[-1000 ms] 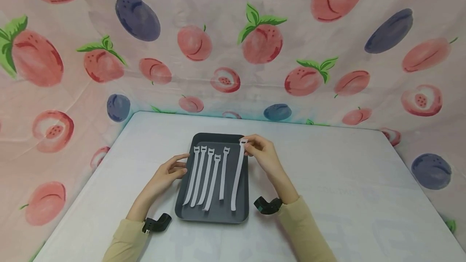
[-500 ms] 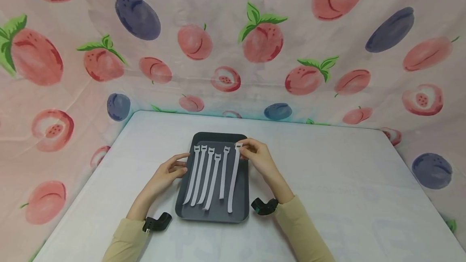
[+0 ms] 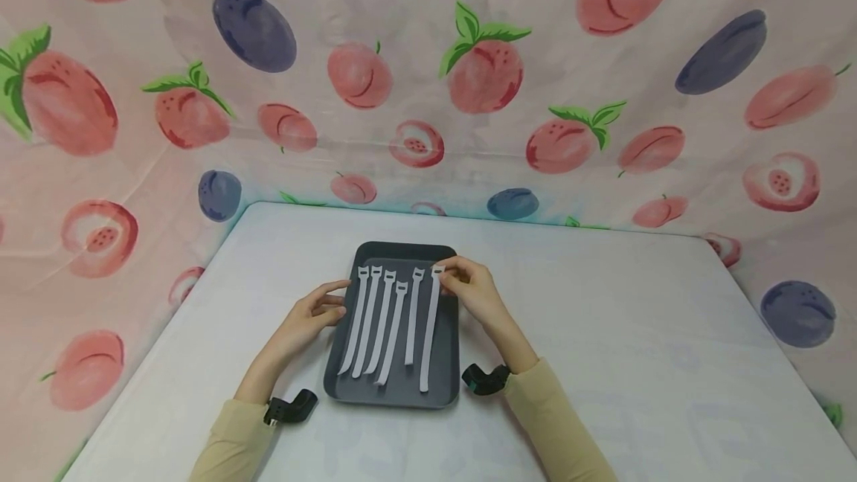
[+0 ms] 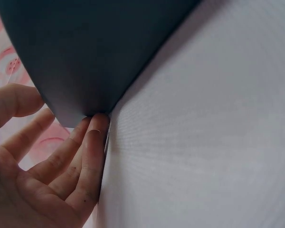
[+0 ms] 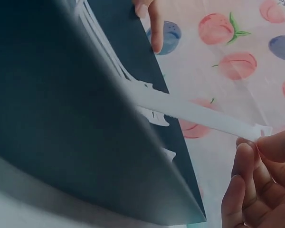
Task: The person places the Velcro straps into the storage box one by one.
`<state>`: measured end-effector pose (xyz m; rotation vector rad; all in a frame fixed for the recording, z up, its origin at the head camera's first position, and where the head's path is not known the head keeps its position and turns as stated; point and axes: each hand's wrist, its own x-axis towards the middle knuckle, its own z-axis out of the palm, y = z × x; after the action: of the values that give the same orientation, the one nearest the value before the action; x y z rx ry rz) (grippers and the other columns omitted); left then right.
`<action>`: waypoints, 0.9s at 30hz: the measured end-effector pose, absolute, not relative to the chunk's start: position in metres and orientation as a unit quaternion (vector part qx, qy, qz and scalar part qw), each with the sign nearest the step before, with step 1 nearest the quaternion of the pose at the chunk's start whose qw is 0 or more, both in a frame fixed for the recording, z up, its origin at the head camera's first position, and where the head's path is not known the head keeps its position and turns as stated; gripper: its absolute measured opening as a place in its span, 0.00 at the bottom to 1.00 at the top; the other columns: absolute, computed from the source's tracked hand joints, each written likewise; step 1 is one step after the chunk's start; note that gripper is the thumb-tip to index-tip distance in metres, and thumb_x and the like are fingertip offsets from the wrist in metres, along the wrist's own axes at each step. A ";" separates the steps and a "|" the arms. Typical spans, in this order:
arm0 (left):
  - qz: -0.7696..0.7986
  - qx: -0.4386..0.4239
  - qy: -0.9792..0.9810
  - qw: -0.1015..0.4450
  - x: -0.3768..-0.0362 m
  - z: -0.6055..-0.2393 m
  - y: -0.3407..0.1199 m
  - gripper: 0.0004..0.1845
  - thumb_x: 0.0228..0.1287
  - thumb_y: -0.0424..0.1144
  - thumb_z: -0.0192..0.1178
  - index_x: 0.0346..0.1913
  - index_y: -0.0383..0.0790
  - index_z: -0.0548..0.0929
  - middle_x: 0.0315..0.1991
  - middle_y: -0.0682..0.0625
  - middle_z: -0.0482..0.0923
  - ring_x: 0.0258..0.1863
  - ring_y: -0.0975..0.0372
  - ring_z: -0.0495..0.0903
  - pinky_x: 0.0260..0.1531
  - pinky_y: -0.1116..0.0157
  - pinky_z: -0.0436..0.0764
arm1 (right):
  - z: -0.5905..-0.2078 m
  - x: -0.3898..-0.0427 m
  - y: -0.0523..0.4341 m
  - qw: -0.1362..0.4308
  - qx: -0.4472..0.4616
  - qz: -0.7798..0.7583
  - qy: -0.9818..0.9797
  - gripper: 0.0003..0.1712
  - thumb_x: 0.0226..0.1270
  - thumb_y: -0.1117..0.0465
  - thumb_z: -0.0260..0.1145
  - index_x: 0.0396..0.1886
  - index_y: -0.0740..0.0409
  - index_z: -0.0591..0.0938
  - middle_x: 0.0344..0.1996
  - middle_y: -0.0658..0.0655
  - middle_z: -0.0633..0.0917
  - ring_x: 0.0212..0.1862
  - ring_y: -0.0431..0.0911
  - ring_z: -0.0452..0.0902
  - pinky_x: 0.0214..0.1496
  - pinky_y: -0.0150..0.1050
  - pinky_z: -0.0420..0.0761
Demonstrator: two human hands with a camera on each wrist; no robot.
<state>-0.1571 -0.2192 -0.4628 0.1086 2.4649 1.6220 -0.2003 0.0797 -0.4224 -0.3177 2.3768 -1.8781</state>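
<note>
Item: right hand [image 3: 472, 291]. We find its fingertips [image 5: 251, 151] pinching the head end of the sixth strap [image 3: 428, 333], a white hook-and-loop tie. The head sits at the far right corner of the tray [image 3: 447, 385]; the tail runs toward us along the tray's right side, just inside the right rim.

Item: five more white straps [image 3: 378, 322]. We count them lying side by side on the tray floor to the left of the pinched one, heads toward the far rim, tails fanning slightly toward the near left corner. None touches the held strap as far as we can tell.

Item: left hand [image 3: 315, 315]. Fingers relaxed and spread, holding nothing; the fingertips [image 4: 97, 128] rest against the tray's left edge on the table [image 3: 602, 333].

Item: tray, dark grey, rectangular, shallow rim, standing near the middle of the white table. We note broad bare tabletop on both sides, more to the right, and a band behind it up to the fruit-print cloth [image 3: 428, 95] that walls the table at the back and sides.
</note>
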 end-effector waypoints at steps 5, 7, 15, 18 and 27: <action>0.550 0.038 0.829 0.095 -0.157 -0.463 -0.219 0.27 0.68 0.38 0.57 0.69 0.49 0.67 0.59 0.34 0.74 0.54 0.48 0.80 0.51 0.57 0.81 | -0.408 -0.193 0.078 0.049 -0.107 -0.598 0.793 0.12 0.67 0.70 0.59 0.48 0.71 0.81 0.34 0.73 0.82 0.35 0.63 0.79 0.41 0.47 0.81; 0.551 0.039 0.828 0.095 -0.157 -0.463 -0.219 0.27 0.69 0.38 0.57 0.69 0.49 0.67 0.59 0.34 0.74 0.54 0.48 0.80 0.51 0.57 0.81 | -0.399 -0.188 0.077 0.047 -0.109 -0.586 0.802 0.12 0.67 0.70 0.59 0.48 0.71 0.81 0.34 0.73 0.82 0.31 0.56 0.79 0.41 0.47 0.80; 0.549 0.042 0.829 0.094 -0.158 -0.464 -0.220 0.27 0.68 0.38 0.57 0.69 0.49 0.67 0.59 0.34 0.74 0.54 0.48 0.79 0.51 0.56 0.80 | -0.386 -0.179 0.076 0.038 -0.124 -0.551 0.824 0.11 0.67 0.70 0.59 0.46 0.71 0.81 0.33 0.71 0.82 0.27 0.47 0.78 0.33 0.31 0.73; 0.549 0.045 0.829 0.094 -0.157 -0.464 -0.220 0.27 0.68 0.38 0.56 0.69 0.49 0.67 0.59 0.33 0.74 0.54 0.48 0.79 0.51 0.56 0.81 | -0.385 -0.178 0.075 0.040 -0.128 -0.541 0.830 0.11 0.67 0.70 0.59 0.45 0.70 0.82 0.34 0.72 0.82 0.27 0.48 0.77 0.33 0.31 0.72; 0.549 0.043 0.830 0.095 -0.157 -0.464 -0.220 0.27 0.69 0.38 0.57 0.69 0.49 0.67 0.59 0.34 0.74 0.54 0.48 0.80 0.51 0.56 0.81 | -0.423 -0.197 0.079 0.045 -0.124 -0.533 0.836 0.09 0.68 0.63 0.61 0.44 0.58 0.84 0.32 0.61 0.84 0.33 0.60 0.80 0.34 0.35 0.75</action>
<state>-0.1574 -0.2201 -0.4642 0.1288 2.4602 1.6268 -0.1971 0.0791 -0.4228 -0.3796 2.5530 -1.6296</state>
